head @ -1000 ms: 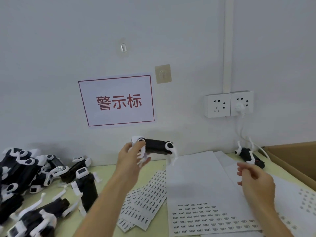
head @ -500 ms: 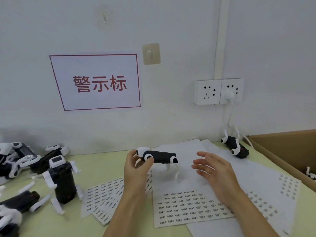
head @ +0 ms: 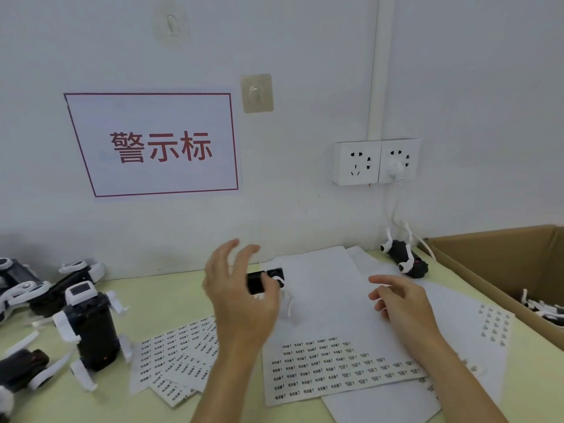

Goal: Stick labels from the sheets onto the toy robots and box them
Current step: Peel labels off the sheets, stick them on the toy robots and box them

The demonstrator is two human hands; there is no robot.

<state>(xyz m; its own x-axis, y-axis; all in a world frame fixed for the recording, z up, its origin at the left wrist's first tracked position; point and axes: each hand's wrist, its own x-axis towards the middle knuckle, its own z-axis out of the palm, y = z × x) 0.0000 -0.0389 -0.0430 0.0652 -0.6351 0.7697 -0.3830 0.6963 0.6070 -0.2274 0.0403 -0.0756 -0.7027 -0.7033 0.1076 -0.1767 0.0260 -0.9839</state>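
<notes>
My left hand (head: 238,297) holds a black toy robot with white legs (head: 265,280) above the label sheets. The thumb lies across the robot and the fingers spread upward, hiding its left half. My right hand (head: 399,303) hovers to the right over a large white label sheet (head: 335,370), fingers loosely curled and apart, with nothing seen in it. More label sheets (head: 180,355) fan out to the left. A cardboard box (head: 476,254) stands at the right with toy robots (head: 543,309) inside.
Another toy robot (head: 403,259) lies by the wall near the box. One robot (head: 88,328) stands at the left, with several more piled (head: 24,288) behind it. A wall socket with a white plug (head: 396,169) and its cable hangs above the table's back edge.
My left hand has brought the robot lower and nearer to itself, and its fingers have spread. My right hand moved left, then drew back to the right over the sheet.
</notes>
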